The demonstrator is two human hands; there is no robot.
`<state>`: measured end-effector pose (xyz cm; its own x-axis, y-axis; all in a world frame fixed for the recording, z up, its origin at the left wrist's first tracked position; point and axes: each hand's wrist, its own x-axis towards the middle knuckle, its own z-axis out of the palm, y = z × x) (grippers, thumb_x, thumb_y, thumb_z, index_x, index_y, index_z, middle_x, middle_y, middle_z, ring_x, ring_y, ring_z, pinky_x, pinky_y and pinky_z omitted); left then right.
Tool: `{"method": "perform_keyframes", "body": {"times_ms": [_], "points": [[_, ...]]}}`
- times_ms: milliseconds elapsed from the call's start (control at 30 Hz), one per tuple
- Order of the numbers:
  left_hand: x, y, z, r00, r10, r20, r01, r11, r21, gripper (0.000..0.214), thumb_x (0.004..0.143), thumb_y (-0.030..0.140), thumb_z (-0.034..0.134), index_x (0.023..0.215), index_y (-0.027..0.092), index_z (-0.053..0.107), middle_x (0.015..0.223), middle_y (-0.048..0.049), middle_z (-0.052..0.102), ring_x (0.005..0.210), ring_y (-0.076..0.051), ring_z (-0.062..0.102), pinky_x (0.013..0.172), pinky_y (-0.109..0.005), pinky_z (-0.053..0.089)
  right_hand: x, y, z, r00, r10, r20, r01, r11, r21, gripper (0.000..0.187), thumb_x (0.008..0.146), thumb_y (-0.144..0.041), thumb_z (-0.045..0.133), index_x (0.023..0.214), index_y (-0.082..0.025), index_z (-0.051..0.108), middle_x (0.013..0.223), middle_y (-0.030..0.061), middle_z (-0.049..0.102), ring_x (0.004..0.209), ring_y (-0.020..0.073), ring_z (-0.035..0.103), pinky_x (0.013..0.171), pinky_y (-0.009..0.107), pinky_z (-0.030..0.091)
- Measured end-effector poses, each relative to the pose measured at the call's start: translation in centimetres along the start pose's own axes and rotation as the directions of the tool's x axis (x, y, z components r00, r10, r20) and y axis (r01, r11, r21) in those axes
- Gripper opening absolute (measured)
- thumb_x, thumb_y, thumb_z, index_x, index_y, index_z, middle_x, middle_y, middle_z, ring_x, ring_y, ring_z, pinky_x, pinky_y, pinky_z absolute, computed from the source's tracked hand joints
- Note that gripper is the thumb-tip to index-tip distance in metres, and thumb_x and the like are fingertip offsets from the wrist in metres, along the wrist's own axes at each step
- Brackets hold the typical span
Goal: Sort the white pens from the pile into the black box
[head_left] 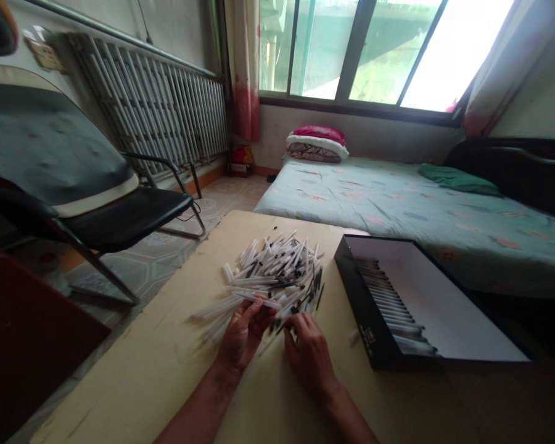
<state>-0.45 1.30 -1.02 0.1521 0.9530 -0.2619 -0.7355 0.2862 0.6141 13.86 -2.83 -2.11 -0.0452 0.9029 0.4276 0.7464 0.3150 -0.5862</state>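
Note:
A heap of white pen barrels with black refills and tips [277, 271] lies on a tan tabletop [166, 370]. My left hand [243, 333] rests at the heap's near edge, fingers curled around a white pen barrel. My right hand [308, 345] sits beside it, fingers pinched on a thin black piece that looks like a refill. To the right stands a black box [374, 333] with a white inside; a row of finished pens [393, 308] lies along its left wall.
A black folding chair [97, 209] with a grey cushion stands at the left by a white radiator [157, 105]. Beyond the table lies a bed [398, 203] with a light green sheet, folded bedding and a green pillow, under a wide window.

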Motion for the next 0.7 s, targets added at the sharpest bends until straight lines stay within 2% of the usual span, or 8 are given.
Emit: {"method": "perform_keyframes", "body": {"times_ms": [67, 133, 233, 333, 400, 500, 700], "points": [[-0.07, -0.06, 0.07, 1.0, 0.006, 0.01, -0.006, 0.999, 0.036, 0.015, 0.074, 0.014, 0.067, 0.087, 0.014, 0.06, 0.076, -0.004, 0.073, 0.068, -0.015, 0.07, 0.065, -0.024, 0.056, -0.06, 0.26, -0.1, 0.993, 0.082, -0.088, -0.067, 0.986, 0.153, 0.007, 0.081, -0.014, 0.052, 0.083, -0.019, 0.056, 0.074, 0.0003, 0.056, 0.066, 0.0141, 0.052, 0.062, 0.024, 0.042], [-0.19, -0.14, 0.2, 0.999, 0.01, 0.033, -0.013, 0.997, 0.075, 0.019, 0.072, 0.016, 0.07, 0.088, 0.014, 0.059, 0.076, -0.0039, 0.072, 0.069, -0.016, 0.069, 0.065, -0.025, 0.055, -0.03, 0.5, -0.25, 0.977, 0.16, -0.138, -0.111, 0.945, 0.307, 0.01, 0.084, -0.019, 0.051, 0.092, -0.018, 0.058, 0.077, 0.0012, 0.059, 0.067, 0.0136, 0.055, 0.063, 0.024, 0.045], [-0.43, -0.28, 0.42, 0.997, 0.01, 0.083, -0.021, 0.991, 0.132, 0.021, 0.071, 0.019, 0.072, 0.087, 0.014, 0.06, 0.077, -0.0046, 0.072, 0.068, -0.016, 0.069, 0.067, -0.026, 0.054, 0.05, 0.71, -0.34, 0.961, 0.251, -0.121, -0.154, 0.841, 0.519, 0.018, 0.086, -0.026, 0.051, 0.099, -0.017, 0.061, 0.087, 0.0053, 0.065, 0.077, 0.0157, 0.061, 0.07, 0.026, 0.049], [-0.59, -0.37, 0.57, 0.993, 0.009, 0.118, -0.028, 0.987, 0.159, 0.019, 0.072, 0.02, 0.071, 0.087, 0.014, 0.061, 0.078, -0.0052, 0.072, 0.07, -0.016, 0.068, 0.069, -0.027, 0.054, -0.01, 0.76, -0.15, 0.941, 0.33, -0.07, -0.203, 0.719, 0.665, 0.018, 0.086, -0.032, 0.053, 0.093, -0.017, 0.06, 0.082, 0.0047, 0.065, 0.068, 0.0144, 0.061, 0.064, 0.026, 0.05], [-0.6, -0.38, 0.6, 0.993, 0.007, 0.114, -0.025, 0.986, 0.164, 0.019, 0.071, 0.02, 0.071, 0.086, 0.014, 0.061, 0.078, -0.0054, 0.072, 0.07, -0.016, 0.068, 0.07, -0.028, 0.053, -0.13, 0.75, 0.03, 0.931, 0.358, -0.078, -0.205, 0.687, 0.698, 0.018, 0.085, -0.034, 0.056, 0.092, -0.017, 0.058, 0.077, 0.0031, 0.064, 0.065, 0.0136, 0.06, 0.062, 0.025, 0.05], [-0.56, -0.37, 0.61, 0.996, 0.005, 0.091, -0.021, 0.985, 0.168, 0.021, 0.069, 0.021, 0.073, 0.085, 0.014, 0.062, 0.078, -0.0054, 0.072, 0.069, -0.017, 0.068, 0.069, -0.028, 0.053, -0.27, 0.72, 0.13, 0.929, 0.355, -0.105, -0.195, 0.708, 0.679, 0.018, 0.082, -0.033, 0.06, 0.091, -0.017, 0.059, 0.077, 0.0027, 0.063, 0.071, 0.0143, 0.06, 0.065, 0.025, 0.05], [-0.62, -0.4, 0.75, 0.995, 0.009, 0.101, -0.027, 0.983, 0.181, 0.02, 0.068, 0.021, 0.074, 0.084, 0.014, 0.063, 0.077, -0.0052, 0.071, 0.069, -0.017, 0.067, 0.07, -0.029, 0.052, -0.18, 0.59, 0.02, 0.949, 0.311, -0.056, -0.199, 0.726, 0.658, 0.015, 0.082, -0.03, 0.06, 0.091, -0.018, 0.059, 0.078, 0.0018, 0.062, 0.072, 0.0138, 0.06, 0.066, 0.024, 0.049]]}}
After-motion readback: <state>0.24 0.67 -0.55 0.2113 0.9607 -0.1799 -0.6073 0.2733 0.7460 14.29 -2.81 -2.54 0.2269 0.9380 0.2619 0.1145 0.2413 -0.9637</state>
